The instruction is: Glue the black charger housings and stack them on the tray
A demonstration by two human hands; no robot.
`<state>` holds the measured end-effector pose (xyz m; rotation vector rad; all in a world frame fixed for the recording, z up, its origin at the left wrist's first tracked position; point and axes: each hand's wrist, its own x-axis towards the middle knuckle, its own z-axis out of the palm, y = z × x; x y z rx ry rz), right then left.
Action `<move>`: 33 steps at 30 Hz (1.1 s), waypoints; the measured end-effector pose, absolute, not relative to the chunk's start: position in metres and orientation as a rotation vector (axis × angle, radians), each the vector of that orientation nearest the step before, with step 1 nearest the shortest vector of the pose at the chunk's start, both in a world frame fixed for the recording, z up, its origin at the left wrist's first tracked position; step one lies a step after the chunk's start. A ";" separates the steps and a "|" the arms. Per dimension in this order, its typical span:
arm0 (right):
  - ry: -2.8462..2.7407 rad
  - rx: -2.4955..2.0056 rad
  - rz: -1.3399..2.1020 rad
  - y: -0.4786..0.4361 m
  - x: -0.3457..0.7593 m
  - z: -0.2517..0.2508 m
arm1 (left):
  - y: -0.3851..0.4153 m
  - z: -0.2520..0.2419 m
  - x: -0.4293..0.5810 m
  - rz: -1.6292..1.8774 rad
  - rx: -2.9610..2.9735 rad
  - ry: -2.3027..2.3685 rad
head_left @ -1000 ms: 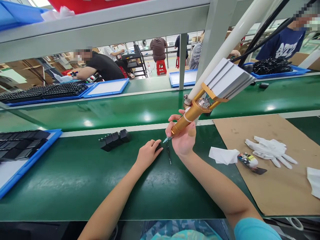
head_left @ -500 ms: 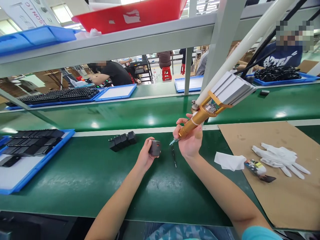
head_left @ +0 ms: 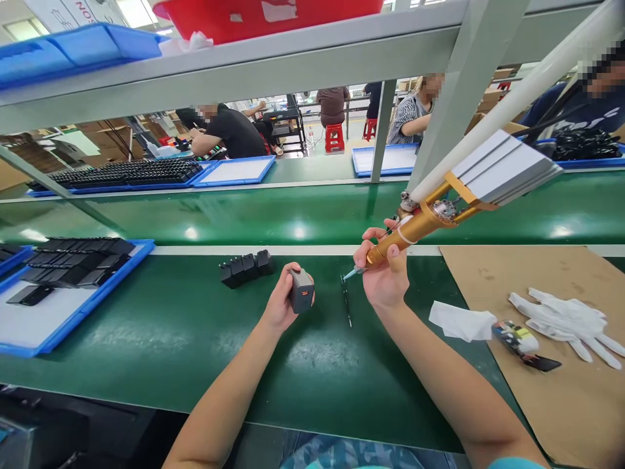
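Gripped in my left hand point(head_left: 280, 301) is a dark grey charger point(head_left: 301, 291), with an orange-lined port on the face turned toward me. My right hand point(head_left: 388, 277) is wrapped round a gold-coloured glue dispenser point(head_left: 407, 233) with a light blue tapered nozzle point(head_left: 352, 272). That nozzle points down and left, apart from the charger. Between both hands a thin black tweezer-like tool point(head_left: 347, 306) lies on the green bench. Several black chargers point(head_left: 245, 268) stand in a row just beyond my left hand.
At the left, a blue-rimmed tray point(head_left: 92, 312) carries several black chargers. To the right lie a white cloth point(head_left: 461, 321), an open circuit board point(head_left: 517, 340) and white gloves point(head_left: 566, 319) by or on cardboard point(head_left: 532, 410). A metal shelf beam point(head_left: 293, 58) crosses overhead; people sit beyond.
The charger in my left hand has turned so its port face shows more. My right hand holds the dispenser slightly farther right, away from the charger. The whole view has shifted a little.
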<state>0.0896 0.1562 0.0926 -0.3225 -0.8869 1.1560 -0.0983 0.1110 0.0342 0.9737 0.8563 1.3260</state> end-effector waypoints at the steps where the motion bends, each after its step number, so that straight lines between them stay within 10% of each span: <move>1: -0.885 -0.321 1.155 0.156 0.090 0.093 | 0.112 0.032 -0.100 1.332 1.033 0.915; 12: -0.890 -0.282 1.163 0.160 0.091 0.089 | 0.163 0.024 -0.121 0.671 2.270 2.349; 33: -0.888 -0.318 1.171 0.163 0.092 0.087 | 0.164 0.016 -0.185 0.564 1.355 2.845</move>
